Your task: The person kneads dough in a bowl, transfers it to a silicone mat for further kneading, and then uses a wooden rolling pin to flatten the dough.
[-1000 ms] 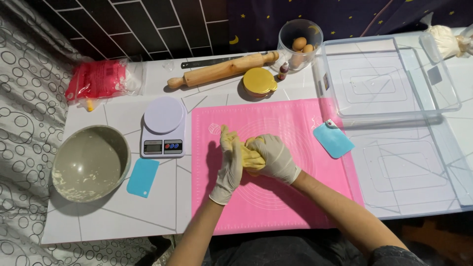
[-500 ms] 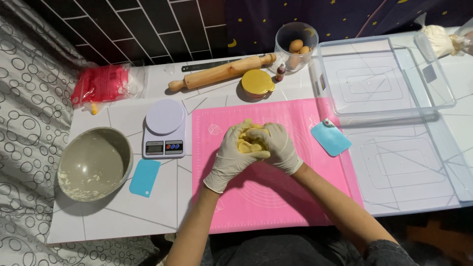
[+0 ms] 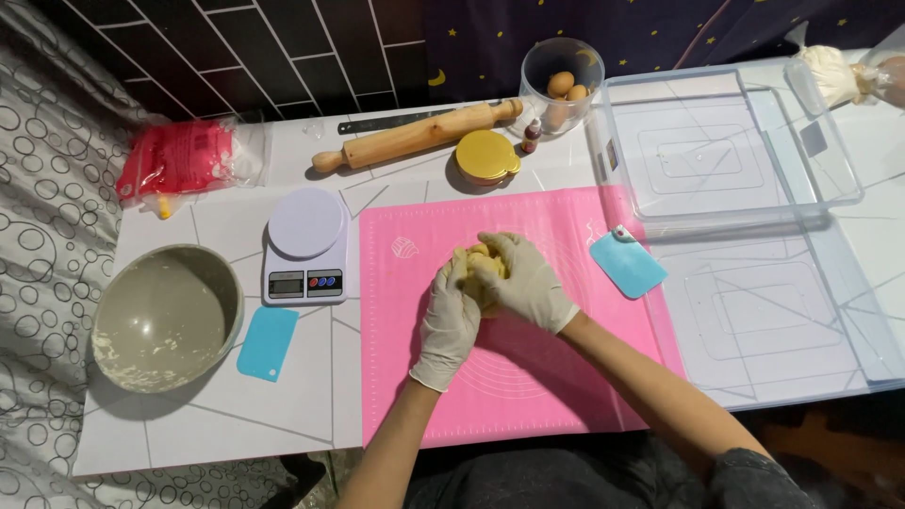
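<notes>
Red bag (image 3: 174,158): lies at the far left of the desk (image 3: 226,405), near the dark tiled wall.
Bowl (image 3: 167,317): grey, with smears of batter on its wall, at the left front of the desk.
Left scraper (image 3: 268,343): light blue, flat on the desk just right of the bowl.
Scale (image 3: 305,245): white kitchen scale with a round plate, between the bowl and the pink mat (image 3: 528,396).
Rolling pin (image 3: 418,135): wooden, lying aslant behind the mat.
Left hand (image 3: 451,319): gloved, fingers curled and clamped on the left side of the dough (image 3: 479,270).
Dough: yellow lump, pressed between both hands over the middle of the pink mat.
Right hand (image 3: 526,280): gloved, closed over the top and right side of the dough.
Gold lid (image 3: 486,156): round, behind the mat.
Egg jar (image 3: 562,85): clear container with brown eggs, at the back.
Right scraper (image 3: 628,265): light blue, on the mat's right edge.
Clear tray (image 3: 726,203): see-through plastic, at the right of the desk.
</notes>
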